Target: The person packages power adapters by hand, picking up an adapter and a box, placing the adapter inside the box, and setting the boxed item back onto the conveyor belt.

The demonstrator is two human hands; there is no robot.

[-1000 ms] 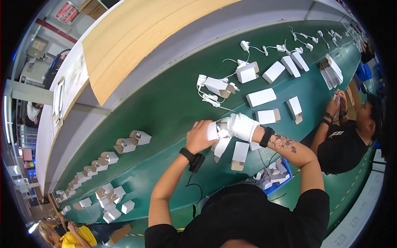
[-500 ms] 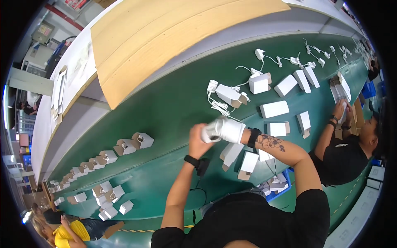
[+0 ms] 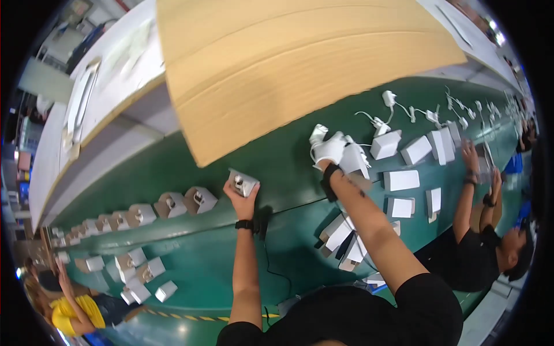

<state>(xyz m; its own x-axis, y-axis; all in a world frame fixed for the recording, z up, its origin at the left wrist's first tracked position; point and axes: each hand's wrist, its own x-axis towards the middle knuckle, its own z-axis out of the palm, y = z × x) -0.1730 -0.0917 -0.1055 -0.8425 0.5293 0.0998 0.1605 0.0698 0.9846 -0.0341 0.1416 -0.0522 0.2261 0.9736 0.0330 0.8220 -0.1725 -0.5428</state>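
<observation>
My left hand [image 3: 243, 199] is closed around a small white cardboard box [image 3: 247, 185]. The box's near end stands open, with something white and dark inside. My right hand [image 3: 330, 150], in a white glove, reaches over the green bench to a white power adapter [image 3: 318, 132] with a cable. Right beside the glove stands another white box [image 3: 354, 160]. The glove blends with these white things, so whether its fingers grip one of them is unclear. Black bands circle both wrists; a cord hangs from the left one.
A row of open boxes [image 3: 169, 205] runs off to the left, with more boxes [image 3: 131, 265] nearer. Corded adapters [image 3: 389, 99] and white boxes [image 3: 401, 180] lie on the right. A large cardboard sheet [image 3: 300, 69] overhangs the bench. Co-workers sit at left and right.
My hands were together at the white box. Now they are apart: the left has carried the box left, while the right has let go and moved up to the adapter.
</observation>
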